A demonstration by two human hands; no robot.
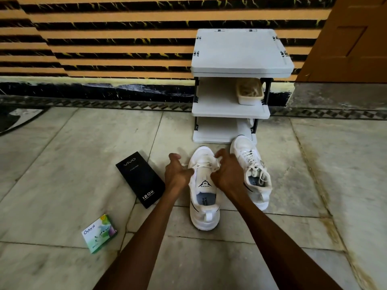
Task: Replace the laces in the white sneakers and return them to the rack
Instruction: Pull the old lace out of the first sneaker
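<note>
- Green Odonil box [98,234]: on the floor [62,164], nearest, left.
- Black phone box [139,178]: beyond it.
- Near sneaker [204,208]: on the floor, with its lace [204,164] through the front eyelets only. Judged mid-lacing; old or new lace not discernible.
- Left hand [177,171], right hand [227,171]: fingers curled, each pinching the lace on its own side of the tongue.
- Second sneaker [254,174]: laced, just to the right.
- Rack [230,109]: against the wall. Both sneakers are yet to be returned. A tray [250,93] sits on the middle shelf.

black box [140,180]: "vivo" at the far end, "120w" at the near end. small green-and-white box [99,234]: "odonil". white sneaker [204,185], tongue: "speed" under a triangle enclosing "s"; insole print unreadable.
</note>
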